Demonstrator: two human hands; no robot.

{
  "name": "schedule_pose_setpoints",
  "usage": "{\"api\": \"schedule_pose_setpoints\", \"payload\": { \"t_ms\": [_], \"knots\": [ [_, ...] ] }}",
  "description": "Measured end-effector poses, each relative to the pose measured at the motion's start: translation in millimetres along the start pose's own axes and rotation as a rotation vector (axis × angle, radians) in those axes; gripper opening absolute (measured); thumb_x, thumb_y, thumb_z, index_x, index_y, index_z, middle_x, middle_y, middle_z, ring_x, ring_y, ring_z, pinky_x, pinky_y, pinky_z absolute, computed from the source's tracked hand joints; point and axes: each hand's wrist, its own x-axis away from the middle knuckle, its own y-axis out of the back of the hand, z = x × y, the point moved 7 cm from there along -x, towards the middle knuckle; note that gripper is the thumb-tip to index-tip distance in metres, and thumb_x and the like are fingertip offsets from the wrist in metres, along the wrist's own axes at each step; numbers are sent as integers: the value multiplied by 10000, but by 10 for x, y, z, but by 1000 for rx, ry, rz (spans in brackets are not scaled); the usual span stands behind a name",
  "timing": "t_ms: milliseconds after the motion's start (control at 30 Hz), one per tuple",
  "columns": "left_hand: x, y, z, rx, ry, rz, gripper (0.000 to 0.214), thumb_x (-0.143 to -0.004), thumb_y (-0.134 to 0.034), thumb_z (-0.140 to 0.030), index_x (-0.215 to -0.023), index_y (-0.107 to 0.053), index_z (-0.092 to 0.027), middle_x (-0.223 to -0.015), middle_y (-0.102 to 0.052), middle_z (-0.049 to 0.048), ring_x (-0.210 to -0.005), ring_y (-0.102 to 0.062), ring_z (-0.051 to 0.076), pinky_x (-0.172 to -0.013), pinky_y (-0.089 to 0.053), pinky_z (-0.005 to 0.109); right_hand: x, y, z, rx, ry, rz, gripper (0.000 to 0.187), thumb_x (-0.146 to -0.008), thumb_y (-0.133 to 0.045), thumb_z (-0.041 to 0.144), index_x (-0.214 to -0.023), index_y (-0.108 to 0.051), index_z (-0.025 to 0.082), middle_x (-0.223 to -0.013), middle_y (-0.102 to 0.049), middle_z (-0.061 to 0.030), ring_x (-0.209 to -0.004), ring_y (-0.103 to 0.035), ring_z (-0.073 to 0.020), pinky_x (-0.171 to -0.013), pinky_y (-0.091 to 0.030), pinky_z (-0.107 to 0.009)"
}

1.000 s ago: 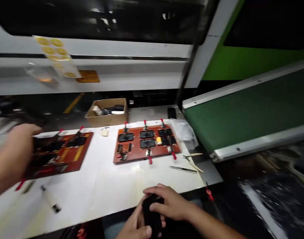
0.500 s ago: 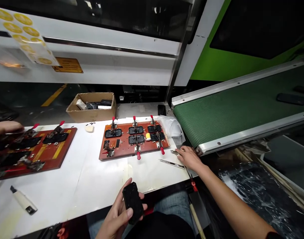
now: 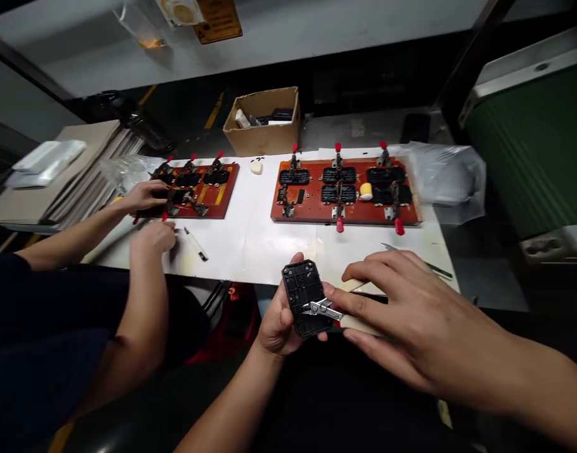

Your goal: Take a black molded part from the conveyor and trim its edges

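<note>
Behind the black part (image 3: 307, 299) in left grip (image 3: 279, 318), red clamp board (image 3: 345, 192), right grip (image 3: 401, 314) pinching cutters (image 3: 323, 308)

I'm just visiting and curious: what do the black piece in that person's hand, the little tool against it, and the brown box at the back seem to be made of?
The black piece looks like moulded plastic: matte, with ribs and small holes. The tool has shiny silvery jaws, probably metal, and pale handles, perhaps plastic-covered. The box is plain brown cardboard, with open flaps and dull surface.
</note>
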Motion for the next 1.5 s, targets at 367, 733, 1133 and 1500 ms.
{"api": "schedule_pose_setpoints", "payload": {
  "t_ms": [367,733,1133,1500],
  "knots": [
    [393,155,31,-101,32,-218,1175,-720,-898,-534,-1628,-152,-514,-1387,-635,103,-698,-717,171,-482,-563,231,-207,-242,292,-100,48,-50,294,-986,-557,419,-1152,-749,271,-1091,-700,-98,-1083,-605,-354,-958,-485,-585],
    [350,212,133,-219,46,-283,1124,-741,-808,-694,-1651,-195,-449,-1245,-697,110,-666,-686,187,-424,-490,232,-133,-327,207,-103,22,-83,240,-992,-584,339,-836,-725,224,-819,-649,-92,-916,-607,-279,-832,-521,-443],
    [167,323,14,-175,200,-389,842,-934,-665,-337,-1640,-213,-419,-1124,-646,97,-861,-676,200,-420,-502,142,686,-264,-1028,15,-302,-39,425,-1003,-587,506,-1347,-693,281,-1249,-673,-101,-1209,-571,-333,-1105,-413,-554],
    [-46,-35,299,-253,240,-200,1056,-861,-711,-149,-1648,-66,-430,-1162,-625,85,-901,-684,194,-441,-498,129,1286,-648,-2495,368,-688,-41,519,-1053,-448,522,-1413,-661,216,-1513,-522,-173,-1449,-352,-435,-1167,-234,-678]
  ]
}}
